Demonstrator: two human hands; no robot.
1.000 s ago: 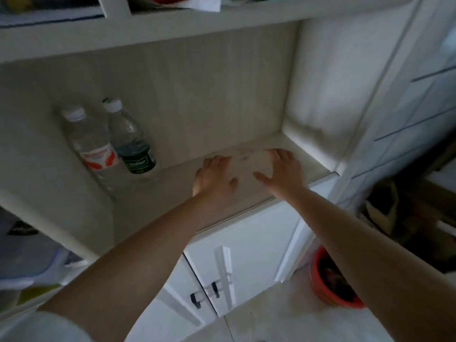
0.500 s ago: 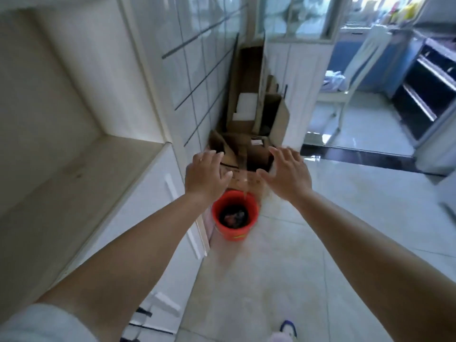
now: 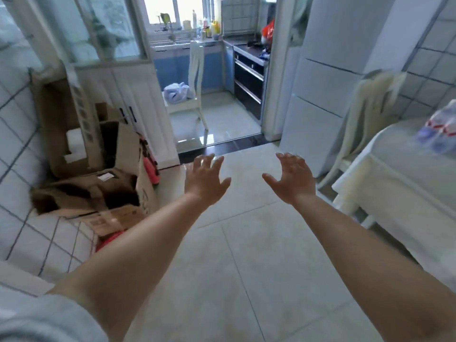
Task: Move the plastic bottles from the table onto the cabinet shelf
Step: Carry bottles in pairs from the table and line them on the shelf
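Both my arms reach out over the tiled floor. My left hand (image 3: 206, 180) is open with its fingers spread and holds nothing. My right hand (image 3: 292, 180) is open too, palm down, about a hand's width to its right. Blurred plastic bottles (image 3: 440, 129) with red and white labels lie on the white-clothed table (image 3: 404, 174) at the right edge, well to the right of my right hand. The cabinet shelf is out of view.
Open cardboard boxes (image 3: 98, 174) stand against the tiled wall on the left, with a red bucket (image 3: 109, 239) partly hidden behind my left arm. A white chair (image 3: 367, 124) with a draped cloth stands by the table. A doorway ahead opens on a kitchen with another chair (image 3: 195, 87).
The view has swung right, away from the cabinet shelf with two bottles on it, across the boxes and bucket, toward the table. Both hands stayed open and empty throughout.
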